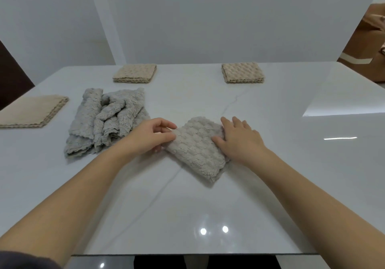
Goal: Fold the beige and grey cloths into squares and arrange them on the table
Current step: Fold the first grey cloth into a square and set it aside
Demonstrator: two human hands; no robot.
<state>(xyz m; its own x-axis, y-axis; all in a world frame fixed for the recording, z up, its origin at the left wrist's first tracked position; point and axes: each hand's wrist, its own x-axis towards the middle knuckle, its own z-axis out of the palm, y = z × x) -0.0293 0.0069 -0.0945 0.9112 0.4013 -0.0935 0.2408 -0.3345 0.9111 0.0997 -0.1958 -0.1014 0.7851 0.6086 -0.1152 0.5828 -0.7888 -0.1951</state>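
On a glossy white, grey-veined table (270, 185) before plain white walls (198, 18), a folded grey cloth (195, 150) lies centre: the left hand (152, 135) pinches its left corner, and the right hand (239, 141) rests flat on its right side. A crumpled grey pile (104, 120) lies just left; three folded beige squares (135, 73) (242, 72) (31, 111) sit beyond.

One head cam, wide-angle; faces fwd + down over white table (208, 206). left hand (150, 135) & right hand (239, 141) mid-frame, close to lens. Wall (208, 18) beyond far edge, up top.
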